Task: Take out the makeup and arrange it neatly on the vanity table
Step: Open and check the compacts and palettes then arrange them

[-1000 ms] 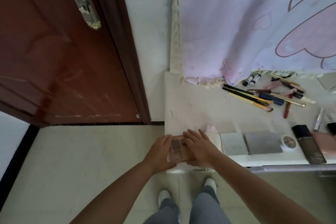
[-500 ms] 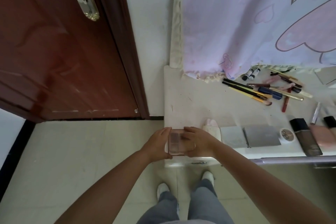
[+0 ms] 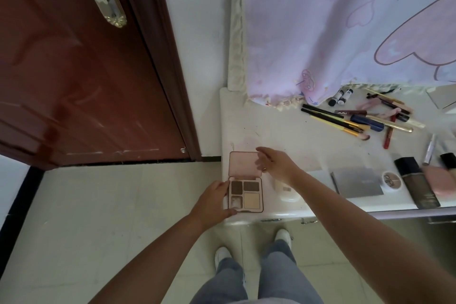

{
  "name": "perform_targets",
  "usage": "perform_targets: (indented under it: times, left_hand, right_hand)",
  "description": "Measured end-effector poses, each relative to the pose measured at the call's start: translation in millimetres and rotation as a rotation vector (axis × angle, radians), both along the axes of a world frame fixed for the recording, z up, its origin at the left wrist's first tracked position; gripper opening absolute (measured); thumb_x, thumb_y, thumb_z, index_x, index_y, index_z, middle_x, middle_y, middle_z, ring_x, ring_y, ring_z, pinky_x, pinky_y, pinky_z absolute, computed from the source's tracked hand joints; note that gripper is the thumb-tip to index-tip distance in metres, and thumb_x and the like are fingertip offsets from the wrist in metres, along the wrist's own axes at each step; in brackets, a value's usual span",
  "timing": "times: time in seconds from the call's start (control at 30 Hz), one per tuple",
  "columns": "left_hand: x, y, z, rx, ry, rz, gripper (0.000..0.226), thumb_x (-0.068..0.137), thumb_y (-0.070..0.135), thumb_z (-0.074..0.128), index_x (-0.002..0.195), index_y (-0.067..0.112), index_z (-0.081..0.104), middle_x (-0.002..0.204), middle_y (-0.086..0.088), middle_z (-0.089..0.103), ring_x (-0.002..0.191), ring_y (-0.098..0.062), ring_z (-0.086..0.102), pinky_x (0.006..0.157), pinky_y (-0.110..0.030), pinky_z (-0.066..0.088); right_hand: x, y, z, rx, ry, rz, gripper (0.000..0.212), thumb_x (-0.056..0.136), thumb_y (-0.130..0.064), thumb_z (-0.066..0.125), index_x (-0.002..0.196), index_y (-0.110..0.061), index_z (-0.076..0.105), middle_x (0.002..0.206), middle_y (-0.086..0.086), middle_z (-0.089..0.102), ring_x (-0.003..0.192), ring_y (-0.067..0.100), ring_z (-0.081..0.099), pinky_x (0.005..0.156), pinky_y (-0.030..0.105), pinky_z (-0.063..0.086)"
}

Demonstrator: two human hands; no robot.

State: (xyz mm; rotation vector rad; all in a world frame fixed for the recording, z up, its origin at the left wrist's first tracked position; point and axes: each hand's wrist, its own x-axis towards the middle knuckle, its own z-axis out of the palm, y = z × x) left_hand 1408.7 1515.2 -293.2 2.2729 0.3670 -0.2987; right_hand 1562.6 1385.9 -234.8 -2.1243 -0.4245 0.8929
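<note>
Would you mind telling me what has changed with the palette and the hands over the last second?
The palette, shut between both hands before, now lies open at the table's left front corner, lid flipped back. The left hand still holds its left edge; the right hand has let go and hangs by the lid, fingers loose. The brushes and grey case stayed put.

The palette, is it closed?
No, the palette lies open on the table, its lid flipped back and four pans showing.

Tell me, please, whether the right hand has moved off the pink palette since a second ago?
Yes. The right hand has lifted off the pink palette, now open, and sits further along the vanity table toward the silver case.
</note>
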Motion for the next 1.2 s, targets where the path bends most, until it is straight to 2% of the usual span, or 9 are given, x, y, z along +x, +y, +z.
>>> perform_targets:
  times: [0.13, 0.3, 0.4, 0.5, 0.57, 0.63, 0.83, 1.07, 1.2]
  left_hand:
    - [0, -3, -1, 0.020, 0.003, 0.001, 0.071, 0.074, 0.028, 0.074, 0.135, 0.016, 0.039, 0.120, -0.006, 0.047, 0.103, -0.015, 0.049, 0.085, -0.018, 0.038]
    - [-1, -10, -1, 0.038, -0.023, 0.021, 0.065, 0.073, 0.031, 0.074, 0.129, 0.017, 0.044, 0.115, -0.004, 0.049, 0.097, -0.011, 0.047, 0.077, -0.016, 0.035]
    - [-1, -11, -1, 0.039, -0.019, 0.027, 0.066, 0.073, 0.031, 0.074, 0.130, 0.016, 0.043, 0.116, -0.004, 0.049, 0.101, -0.013, 0.049, 0.081, -0.017, 0.036]
    - [1, -10, 1, 0.054, 0.002, 0.000, 0.067, 0.075, 0.032, 0.073, 0.131, 0.016, 0.041, 0.118, -0.005, 0.048, 0.104, -0.015, 0.049, 0.086, -0.020, 0.039]
    - [2, -10, 2, 0.067, 0.012, -0.017, 0.067, 0.075, 0.032, 0.072, 0.132, 0.015, 0.041, 0.118, -0.005, 0.048, 0.105, -0.016, 0.049, 0.088, -0.023, 0.041]
    - [3, -10, 2, 0.074, 0.019, -0.027, 0.068, 0.076, 0.032, 0.072, 0.133, 0.015, 0.039, 0.119, -0.005, 0.048, 0.107, -0.016, 0.048, 0.090, -0.024, 0.041]
    - [5, -11, 2, 0.110, 0.029, -0.047, 0.072, 0.077, 0.035, 0.070, 0.136, 0.015, 0.035, 0.121, -0.006, 0.047, 0.109, -0.018, 0.046, 0.090, -0.023, 0.039]
    - [4, -15, 8, 0.166, 0.047, -0.045, 0.075, 0.080, 0.037, 0.067, 0.140, 0.015, 0.029, 0.125, -0.006, 0.046, 0.114, -0.018, 0.045, 0.093, -0.025, 0.039]
    - [-6, -15, 10, 0.216, -0.001, -0.021, 0.066, 0.083, 0.037, 0.061, 0.139, 0.016, 0.031, 0.127, -0.003, 0.044, 0.117, -0.015, 0.042, 0.093, -0.021, 0.035]
  right_hand:
    - [6, 9, -4, -0.065, -0.006, -0.034, 0.039, 0.099, -0.014, 0.032, 0.136, -0.008, 0.039, 0.112, 0.022, 0.061, 0.080, 0.022, 0.058, 0.066, 0.017, 0.046]
    - [11, 13, -5, -0.114, -0.114, -0.009, 0.037, 0.099, -0.015, 0.034, 0.133, -0.008, 0.045, 0.096, 0.010, 0.061, 0.058, 0.009, 0.055, 0.048, -0.001, 0.038]
    - [12, 14, -5, -0.112, -0.120, -0.016, 0.036, 0.099, -0.017, 0.035, 0.131, -0.007, 0.048, 0.096, 0.012, 0.063, 0.057, 0.003, 0.051, 0.045, -0.003, 0.036]
    - [10, 9, 0, -0.097, -0.075, -0.029, 0.036, 0.098, -0.017, 0.035, 0.131, -0.006, 0.048, 0.109, 0.017, 0.064, 0.064, 0.011, 0.056, 0.059, 0.004, 0.044]
    - [9, 2, 4, -0.134, -0.132, 0.028, 0.036, 0.098, -0.018, 0.037, 0.131, -0.007, 0.048, 0.116, 0.016, 0.063, 0.088, 0.019, 0.061, 0.085, 0.021, 0.047]
    - [9, -9, 7, -0.180, -0.228, 0.050, 0.036, 0.097, -0.018, 0.040, 0.129, -0.007, 0.050, 0.124, 0.014, 0.060, 0.111, 0.023, 0.056, 0.099, 0.027, 0.038]
    - [10, -45, -8, -0.437, -0.455, 0.015, 0.041, 0.091, -0.028, 0.051, 0.127, -0.008, 0.051, 0.125, 0.012, 0.058, 0.115, 0.026, 0.052, 0.098, 0.033, 0.039]
    - [13, -40, -15, -0.630, -0.343, -0.008, 0.070, 0.077, -0.052, 0.063, 0.132, -0.015, 0.040, 0.123, 0.010, 0.055, 0.114, 0.029, 0.051, 0.094, 0.038, 0.040]
    - [19, -32, -14, -0.551, -0.275, -0.099, 0.066, 0.076, -0.045, 0.068, 0.130, -0.017, 0.042, 0.125, 0.009, 0.054, 0.116, 0.026, 0.050, 0.098, 0.039, 0.033]
